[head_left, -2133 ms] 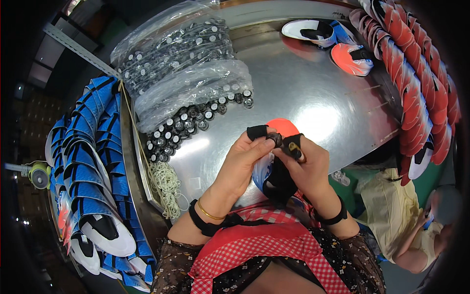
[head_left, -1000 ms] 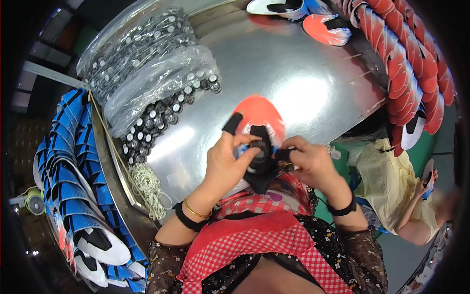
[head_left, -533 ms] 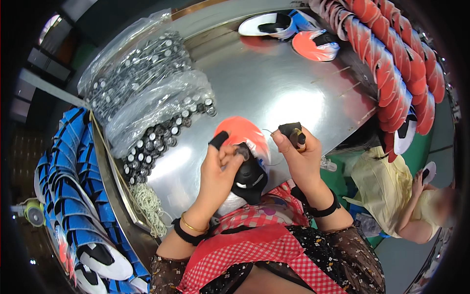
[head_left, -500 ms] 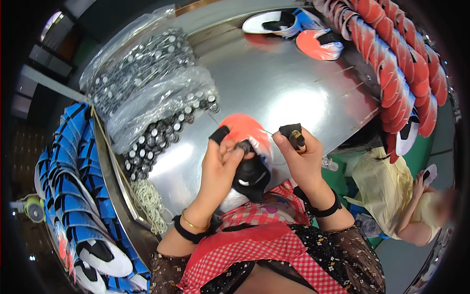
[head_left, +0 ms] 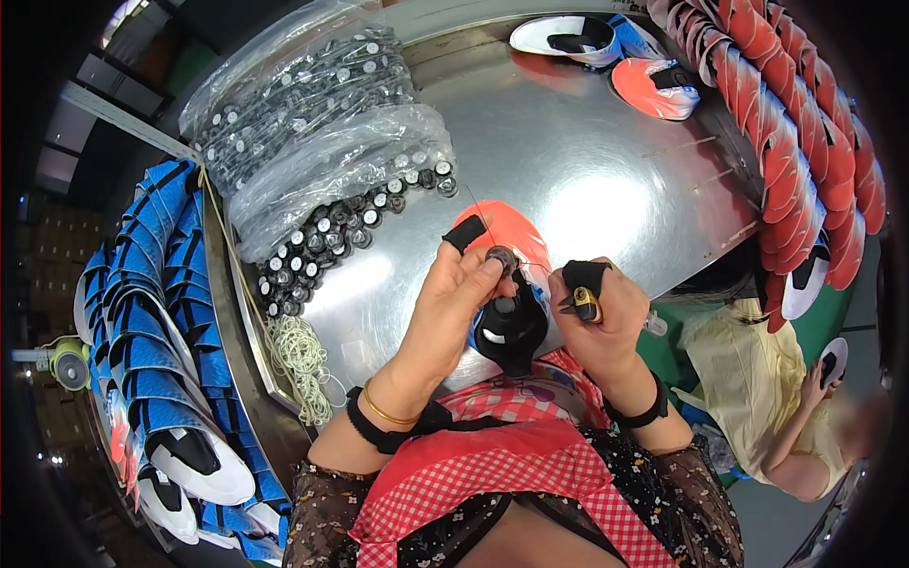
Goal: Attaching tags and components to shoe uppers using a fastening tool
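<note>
We hold a small round dial fastener (head_left: 500,257), dark with a pale centre, pinched between the thumb and fingertips of our left hand (head_left: 453,303), right at the near edge of the metal table (head_left: 568,151). It sits just above a shoe upper (head_left: 511,327), black around the tongue with an orange-red panel behind, which rests against our chest and the table's edge. A thin lace (head_left: 475,206) runs up from the dial; it is too fine to follow far.

We judge the dial to be light, hard and smooth, so it could slip from bare fingers; a pinch on its rim, as now, looks like the safest hold. The upper seems soft and floppy, better gripped at the thick tongue than at the thin side panel. The lace is limp and likely to snag.

Our right hand (head_left: 601,317) is clenched around a pair of small thread snips (head_left: 585,305) with a yellow band, the blades pointing left toward the dial. A black fabric guard covers its forefinger, and another the left forefinger.

Further out on the table lie clear plastic bags (head_left: 312,142) full of the same dials, with loose ones spilling out beside them (head_left: 341,232). A bundle of pale cord (head_left: 298,364) lies at the left rim. Blue uppers (head_left: 142,312) stack on the left, red ones (head_left: 805,142) on the right, and two finished pieces (head_left: 615,57) rest at the far edge. Another person in yellow (head_left: 757,379) works below on the right.
</note>
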The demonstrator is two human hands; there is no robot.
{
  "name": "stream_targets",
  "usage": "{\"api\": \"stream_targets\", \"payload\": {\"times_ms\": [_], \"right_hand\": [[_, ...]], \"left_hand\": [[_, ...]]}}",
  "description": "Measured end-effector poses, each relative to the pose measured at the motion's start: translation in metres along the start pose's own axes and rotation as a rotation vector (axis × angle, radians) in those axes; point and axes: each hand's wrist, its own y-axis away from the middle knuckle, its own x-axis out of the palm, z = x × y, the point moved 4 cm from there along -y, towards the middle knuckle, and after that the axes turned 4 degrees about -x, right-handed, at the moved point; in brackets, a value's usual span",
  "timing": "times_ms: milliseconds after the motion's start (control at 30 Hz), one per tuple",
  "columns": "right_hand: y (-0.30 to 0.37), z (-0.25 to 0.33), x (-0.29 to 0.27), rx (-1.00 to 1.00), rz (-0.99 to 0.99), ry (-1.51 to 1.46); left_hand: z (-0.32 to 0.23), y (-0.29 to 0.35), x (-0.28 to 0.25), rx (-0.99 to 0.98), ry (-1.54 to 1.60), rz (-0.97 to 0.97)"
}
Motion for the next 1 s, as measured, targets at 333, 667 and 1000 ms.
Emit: {"api": "stream_targets", "payload": {"times_ms": [333,667,1000], "right_hand": [[0.002,0.001,0.002,-0.082,0.075,0.031],[0.004,-0.001,0.004,-0.103,0.152,0.052],[0.012,-0.018,0.011,0.103,0.141,-0.165]], "left_hand": [[0.0,-0.002,0.002,0.001,-0.012,0.023],[-0.006,-0.003,0.007,-0.004,-0.086,0.056],[-0.005,-0.005,0.004,0.012,-0.169,0.023]]}}
